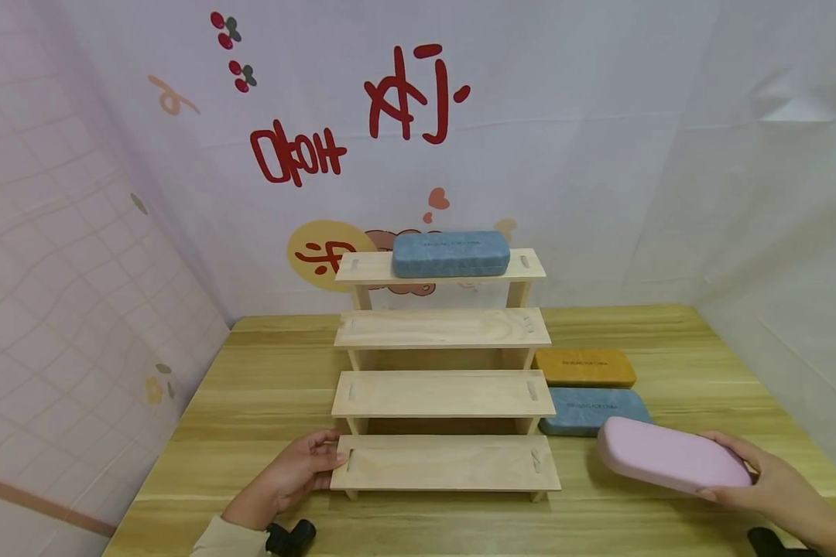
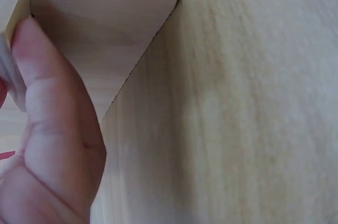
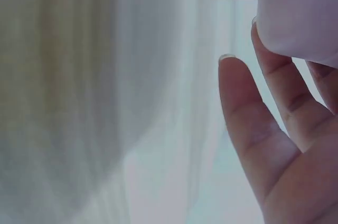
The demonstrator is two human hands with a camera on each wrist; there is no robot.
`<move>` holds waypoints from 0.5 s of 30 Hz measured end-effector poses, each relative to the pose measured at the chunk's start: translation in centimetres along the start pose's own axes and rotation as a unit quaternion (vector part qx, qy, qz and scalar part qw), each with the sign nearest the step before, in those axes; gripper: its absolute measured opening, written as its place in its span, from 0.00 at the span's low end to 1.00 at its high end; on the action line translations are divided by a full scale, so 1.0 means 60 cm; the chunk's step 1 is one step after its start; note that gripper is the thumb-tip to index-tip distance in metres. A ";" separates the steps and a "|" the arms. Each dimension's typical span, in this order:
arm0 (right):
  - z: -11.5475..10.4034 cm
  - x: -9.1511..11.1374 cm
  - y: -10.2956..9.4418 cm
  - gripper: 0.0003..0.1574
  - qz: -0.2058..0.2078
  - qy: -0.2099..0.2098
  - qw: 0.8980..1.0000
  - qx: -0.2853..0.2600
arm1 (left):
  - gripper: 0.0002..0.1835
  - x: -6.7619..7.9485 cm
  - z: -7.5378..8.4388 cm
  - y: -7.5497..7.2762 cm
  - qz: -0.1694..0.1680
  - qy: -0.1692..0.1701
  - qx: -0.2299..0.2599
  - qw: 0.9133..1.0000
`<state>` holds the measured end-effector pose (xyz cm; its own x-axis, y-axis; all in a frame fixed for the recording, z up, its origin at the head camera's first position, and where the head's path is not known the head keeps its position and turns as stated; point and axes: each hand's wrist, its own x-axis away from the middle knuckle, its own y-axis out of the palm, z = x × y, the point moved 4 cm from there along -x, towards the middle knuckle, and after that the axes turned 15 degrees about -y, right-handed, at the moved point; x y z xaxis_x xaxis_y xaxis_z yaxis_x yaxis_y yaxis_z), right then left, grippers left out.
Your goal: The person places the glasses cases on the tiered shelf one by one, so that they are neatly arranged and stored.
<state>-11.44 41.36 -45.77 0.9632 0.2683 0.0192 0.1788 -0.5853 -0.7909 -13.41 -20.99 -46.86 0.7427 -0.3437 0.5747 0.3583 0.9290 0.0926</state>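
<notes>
My left hand (image 1: 299, 470) grips the left end of the lowest step of a pale wooden tiered display stand (image 1: 446, 464), its thumb over the board's edge. From close by, the left wrist view shows that hand (image 2: 58, 123) against the board and the stand's side panel (image 2: 100, 34). On the right, my right hand (image 1: 759, 476) holds a pink glasses case (image 1: 672, 455) by its right end, tilted a little above the table. In the right wrist view, the fingers (image 3: 248, 113) reach along the pink case (image 3: 301, 15), which is cut off by the frame.
A blue glasses case (image 1: 451, 255) lies on the stand's top step. Just right of the stand, a mustard-yellow case (image 1: 585, 367) and another blue case (image 1: 592, 410) lie on the wood-grain table (image 1: 272, 387). A printed white cloth (image 1: 564, 155) hangs behind and at both sides.
</notes>
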 end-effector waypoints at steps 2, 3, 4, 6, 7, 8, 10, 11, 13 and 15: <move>-0.006 -0.001 -0.004 0.50 0.003 -0.001 1.000 -0.023 | 0.37 0.000 -0.001 -0.001 0.000 -0.002 -0.002 1.000; -0.010 -0.002 -0.007 0.50 0.007 -0.005 1.000 -0.026 | 0.37 0.000 -0.001 -0.001 0.000 -0.003 -0.002 1.000; -0.014 -0.004 -0.010 0.50 0.011 -0.011 1.000 -0.027 | 0.37 0.000 -0.001 -0.002 0.000 -0.003 -0.003 1.000; -0.024 -0.007 -0.017 0.48 0.026 -0.025 0.999 -0.025 | 0.37 -0.001 -0.002 -0.002 0.000 -0.003 -0.004 1.000; -0.030 -0.009 -0.021 0.47 0.036 -0.036 0.998 -0.021 | 0.37 -0.001 -0.002 -0.003 0.000 -0.002 -0.004 1.000; -0.036 -0.012 -0.025 0.47 0.042 -0.042 0.998 -0.013 | 0.36 -0.002 -0.002 -0.003 0.000 -0.002 -0.005 1.000; -0.048 -0.017 -0.032 0.46 0.056 -0.058 0.997 -0.011 | 0.36 -0.002 -0.002 -0.003 0.000 0.000 -0.006 1.000; -0.053 -0.021 -0.035 0.45 0.063 -0.068 0.996 -0.011 | 0.36 -0.003 -0.002 -0.003 0.000 0.001 -0.006 1.000; -0.064 -0.029 -0.040 0.45 0.075 -0.082 0.994 -0.011 | 0.36 -0.003 -0.002 -0.003 -0.002 0.002 -0.005 1.000; -0.075 -0.037 -0.046 0.44 0.091 -0.101 0.991 -0.015 | 0.35 -0.003 -0.001 -0.002 -0.004 0.004 -0.004 1.000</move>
<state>-13.16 38.94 -40.87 0.9208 0.3014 -0.2476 0.0136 -0.6592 -0.7519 -13.54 -21.07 -47.04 0.7437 -0.3527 0.5680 0.3693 0.9249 0.0907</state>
